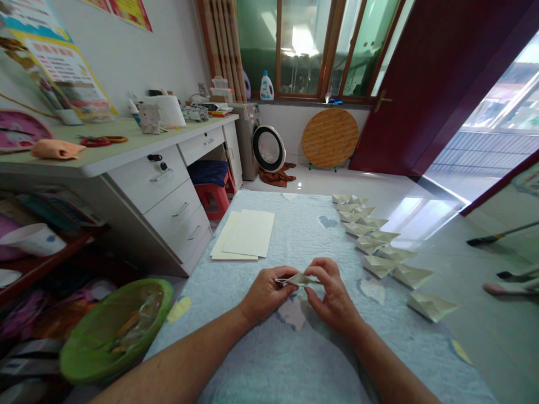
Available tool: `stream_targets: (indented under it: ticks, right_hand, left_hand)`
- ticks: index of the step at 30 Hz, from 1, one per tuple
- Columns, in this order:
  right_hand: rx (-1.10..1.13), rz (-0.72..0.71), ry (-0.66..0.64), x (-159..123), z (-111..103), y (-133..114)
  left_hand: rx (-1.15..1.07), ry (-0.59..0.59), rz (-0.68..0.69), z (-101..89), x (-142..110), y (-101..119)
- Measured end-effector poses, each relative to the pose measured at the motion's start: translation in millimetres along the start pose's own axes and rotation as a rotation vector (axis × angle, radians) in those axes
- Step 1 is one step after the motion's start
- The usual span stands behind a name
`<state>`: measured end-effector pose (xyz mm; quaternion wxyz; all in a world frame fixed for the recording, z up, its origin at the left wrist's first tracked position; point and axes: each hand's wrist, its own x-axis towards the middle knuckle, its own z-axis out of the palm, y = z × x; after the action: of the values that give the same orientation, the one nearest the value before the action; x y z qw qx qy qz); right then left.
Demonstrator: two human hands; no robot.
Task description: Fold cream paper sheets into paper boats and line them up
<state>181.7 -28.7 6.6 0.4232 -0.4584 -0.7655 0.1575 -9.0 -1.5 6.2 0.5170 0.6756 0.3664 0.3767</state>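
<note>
Bare forearms (181, 359) reach in from the bottom of the frame over a pale blue quilted cover (290, 370), meeting at its centre. The left hand (264, 294) and right hand (332, 292) together hold a small cream folded-paper piece (302, 279) just above the cover. Both grips are closed, thumbs and fingertips pinching it from either side, its narrow point jutting out past the left hand. The piece looks light and thin, stiff only along its creases and easily crushed, so it would seem best held by the folded edges with the fingertips rather than squeezed across its body. From 1 to 3 o'clock, a slanting row of cream folded-paper boats (378, 266) lines the cover's right edge. At 11 o'clock, a stack of cream paper sheets (248, 234) lies flat on the cover. At 9 o'clock, a round green plastic basin (84, 359) holds a clear plastic bag (138, 314). At 10 o'clock, a white drawered desk (168, 191) carries red-handled scissors (103, 141) and a peach cloth (56, 149). At 12 o'clock, a white front-loading washing machine (247, 134) stands beside a wood-framed window (303, 50).
</note>
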Motion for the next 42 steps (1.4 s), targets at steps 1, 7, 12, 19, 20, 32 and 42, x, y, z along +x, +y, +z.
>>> stream_targets:
  ticks: [1,7,12,19,20,32,42]
  right_hand:
    - [-0.029,-0.010,-0.014,-0.6,0.7,-0.1]
    - [-0.171,-0.036,-0.076,-1.6,3.7,-0.2]
    - [-0.157,-0.065,-0.086,0.1,2.7,-0.5]
    - [0.047,0.073,-0.072,-2.2,4.2,2.2]
    - [0.043,0.091,-0.067,-2.1,4.3,2.2]
    - [0.049,0.105,-0.161,2.1,1.5,3.1]
    - [0.053,0.126,-0.187,5.2,3.8,-0.2]
  left_hand:
    - [0.011,0.004,0.004,0.0,-0.3,-0.2]
    - [0.048,0.005,0.039,-0.5,-1.7,-0.4]
    - [0.059,0.006,0.031,-0.8,-2.0,-1.0]
    - [-0.021,0.010,-0.018,-1.3,-1.5,0.7]
    - [-0.028,0.006,-0.019,-1.2,-1.5,0.2]
    - [-0.181,0.118,-0.099,-3.3,2.0,0.5]
    - [-0.106,0.125,-0.088,0.5,0.4,0.9]
